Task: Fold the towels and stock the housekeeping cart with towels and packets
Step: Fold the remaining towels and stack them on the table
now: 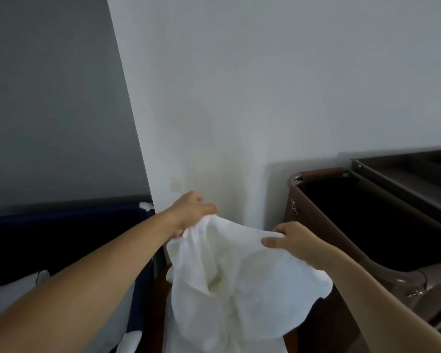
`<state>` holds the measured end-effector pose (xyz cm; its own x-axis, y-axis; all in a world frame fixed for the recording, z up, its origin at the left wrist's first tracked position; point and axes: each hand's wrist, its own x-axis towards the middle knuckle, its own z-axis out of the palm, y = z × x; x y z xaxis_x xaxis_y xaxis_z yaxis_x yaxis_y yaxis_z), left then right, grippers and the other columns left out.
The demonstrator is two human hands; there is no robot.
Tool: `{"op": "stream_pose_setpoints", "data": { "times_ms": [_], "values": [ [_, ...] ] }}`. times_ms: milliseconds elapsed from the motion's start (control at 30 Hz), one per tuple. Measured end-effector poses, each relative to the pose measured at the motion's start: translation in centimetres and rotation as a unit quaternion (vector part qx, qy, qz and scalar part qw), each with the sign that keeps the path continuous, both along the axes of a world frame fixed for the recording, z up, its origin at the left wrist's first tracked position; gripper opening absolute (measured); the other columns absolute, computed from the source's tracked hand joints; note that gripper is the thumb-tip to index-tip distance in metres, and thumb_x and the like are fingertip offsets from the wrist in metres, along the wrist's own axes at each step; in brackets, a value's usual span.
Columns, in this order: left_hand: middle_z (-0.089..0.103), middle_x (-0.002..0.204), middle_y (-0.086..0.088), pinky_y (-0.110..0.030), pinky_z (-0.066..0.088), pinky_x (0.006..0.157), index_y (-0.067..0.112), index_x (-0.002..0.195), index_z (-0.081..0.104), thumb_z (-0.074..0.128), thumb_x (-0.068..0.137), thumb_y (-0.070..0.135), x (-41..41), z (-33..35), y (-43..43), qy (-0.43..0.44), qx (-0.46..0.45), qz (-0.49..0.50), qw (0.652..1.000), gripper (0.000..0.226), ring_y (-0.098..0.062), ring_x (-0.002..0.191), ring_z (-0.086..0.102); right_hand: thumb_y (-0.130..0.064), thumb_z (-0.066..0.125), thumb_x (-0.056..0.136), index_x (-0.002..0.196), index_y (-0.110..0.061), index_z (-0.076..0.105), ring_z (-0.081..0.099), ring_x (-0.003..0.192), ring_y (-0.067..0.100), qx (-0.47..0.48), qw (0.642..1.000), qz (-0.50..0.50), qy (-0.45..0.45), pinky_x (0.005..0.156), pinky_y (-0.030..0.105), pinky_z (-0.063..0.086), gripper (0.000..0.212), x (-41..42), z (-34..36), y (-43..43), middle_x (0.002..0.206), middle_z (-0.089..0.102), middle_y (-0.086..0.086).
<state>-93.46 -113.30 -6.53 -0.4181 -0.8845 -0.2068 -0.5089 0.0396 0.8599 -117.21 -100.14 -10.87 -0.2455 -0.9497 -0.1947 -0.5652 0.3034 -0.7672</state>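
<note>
Here, a white towel is held up before a pale wall, its top edge pinched by the left hand and the right hand, beside the brown housekeeping cart

white towel hangs crumpled, unfolded, held up by its top edge.

The towel hangs at 6 o'clock, held between 2 hands: the left hand grips its top edge toward 11 o'clock, and the right hand pinches that edge toward 1 o'clock. Behind the towel stands the wall. At 3 o'clock is the cart's bag, with the cart's top shelf beyond it at 2 o'clock. At 9 o'clock is a fabric bin, with linen inside it at 8 o'clock.
</note>
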Motion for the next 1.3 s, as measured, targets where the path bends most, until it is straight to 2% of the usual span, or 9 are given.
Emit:
{"op": "stream_pose_setpoints", "data": {
  "times_ms": [100, 233, 467, 600, 767, 967, 1100, 1200, 1300],
  "values": [
    [0.06, 0.129, -0.011, -0.032, 0.055, 0.082, 0.03, 0.149, 0.035, 0.075, 0.085, 0.02, -1.1, -0.6, 1.9, 0.019, 0.055, -0.115, 0.992, 0.076, -0.021, 0.103, 0.065, -0.031, 0.077, 0.084, 0.075, -0.017, 0.073, 0.061, 0.067, 0.018, -0.054, 0.998, 0.016, -0.042, 0.066, 0.032, 0.049, 0.017, 2.0, 1.5, -0.3, 0.075, 0.068, 0.014],
    [0.073, 0.106, -0.003, -0.029, 0.058, 0.08, 0.026, 0.125, 0.065, 0.075, 0.085, 0.022, -1.4, -0.3, 3.4, -0.058, 0.075, -0.258, 0.961, 0.042, -0.018, 0.097, 0.071, -0.029, 0.079, 0.08, 0.07, -0.033, 0.074, 0.057, 0.06, 0.0, -0.106, 0.991, 0.081, 0.002, 0.057, 0.015, 0.045, 0.012, 3.9, 3.0, -0.5, 0.064, 0.066, -0.011],
    [0.067, 0.075, -0.002, -0.028, 0.055, 0.07, 0.01, 0.079, 0.068, 0.07, 0.09, 0.024, -0.4, 0.8, 1.6, 0.03, -0.042, -0.122, 0.991, 0.018, -0.016, 0.071, 0.064, -0.038, 0.078, 0.082, 0.074, -0.023, 0.067, 0.06, 0.06, 0.008, -0.076, 0.989, 0.081, 0.093, 0.057, 0.022, 0.047, 0.02, 2.1, 3.0, -0.8, 0.067, 0.065, -0.005],
    [0.07, 0.086, -0.009, -0.039, 0.057, 0.077, 0.004, 0.089, 0.069, 0.072, 0.089, 0.022, 0.9, 1.5, -0.7, 0.09, -0.012, 0.009, 0.996, 0.019, -0.022, 0.076, 0.065, -0.038, 0.072, 0.088, 0.07, -0.022, 0.066, 0.066, 0.068, 0.023, -0.11, 0.989, 0.013, 0.102, 0.063, 0.031, 0.051, 0.024, 0.5, 2.9, -0.6, 0.071, 0.068, 0.007],
    [0.073, 0.08, -0.015, -0.034, 0.057, 0.06, 0.0, 0.096, 0.067, 0.075, 0.083, 0.015, 0.2, 0.4, 0.6, 0.109, 0.133, 0.025, 0.985, 0.021, -0.027, 0.066, 0.07, -0.027, 0.078, 0.084, 0.069, -0.028, 0.071, 0.065, 0.054, 0.006, -0.199, 0.978, -0.061, -0.035, 0.05, 0.016, 0.048, 0.016, 2.5, 3.1, -0.9, 0.063, 0.07, -0.007],
    [0.061, 0.112, -0.027, -0.044, 0.053, 0.089, -0.012, 0.116, 0.058, 0.047, 0.09, -0.002, -1.6, 0.7, 2.3, 0.208, 0.306, -0.056, 0.927, 0.03, -0.04, 0.101, 0.062, -0.017, 0.07, 0.089, 0.108, -0.036, 0.067, 0.065, 0.052, 0.01, -0.246, 0.968, -0.012, -0.044, 0.052, 0.016, 0.051, 0.027, 6.6, 2.4, -0.9, 0.072, 0.068, -0.005],
    [0.062, 0.114, -0.029, -0.042, 0.058, 0.081, -0.013, 0.13, 0.053, 0.037, 0.092, -0.004, -1.3, 0.9, 2.9, 0.234, 0.311, -0.128, 0.912, 0.042, -0.037, 0.096, 0.065, -0.012, 0.065, 0.091, 0.121, -0.02, 0.067, 0.07, 0.062, 0.012, -0.186, 0.982, 0.029, -0.036, 0.073, 0.026, 0.059, 0.031, 6.9, 2.3, -1.0, 0.075, 0.073, -0.001],
    [0.06, 0.121, -0.025, -0.042, 0.055, 0.088, -0.005, 0.133, 0.053, 0.035, 0.087, -0.008, -0.1, 1.2, 2.6, 0.212, 0.27, -0.164, 0.925, 0.05, -0.036, 0.105, 0.062, 0.006, 0.055, 0.091, 0.135, -0.005, 0.054, 0.074, 0.078, 0.019, -0.153, 0.975, 0.059, -0.151, 0.077, 0.028, 0.059, 0.046, 5.8, 2.4, -0.6, 0.093, 0.074, 0.01],
    [0.057, 0.126, -0.028, -0.048, 0.049, 0.1, -0.003, 0.136, 0.051, 0.032, 0.084, -0.013, 0.3, 1.3, 2.6, 0.187, 0.234, -0.184, 0.936, 0.056, -0.038, 0.11, 0.058, 0.01, 0.059, 0.09, 0.139, -0.011, 0.049, 0.074, 0.084, 0.013, -0.161, 0.979, 0.092, -0.087, 0.075, 0.017, 0.056, 0.055, 5.4, 2.2, -0.6, 0.093, 0.076, 0.001]
  ]
}}
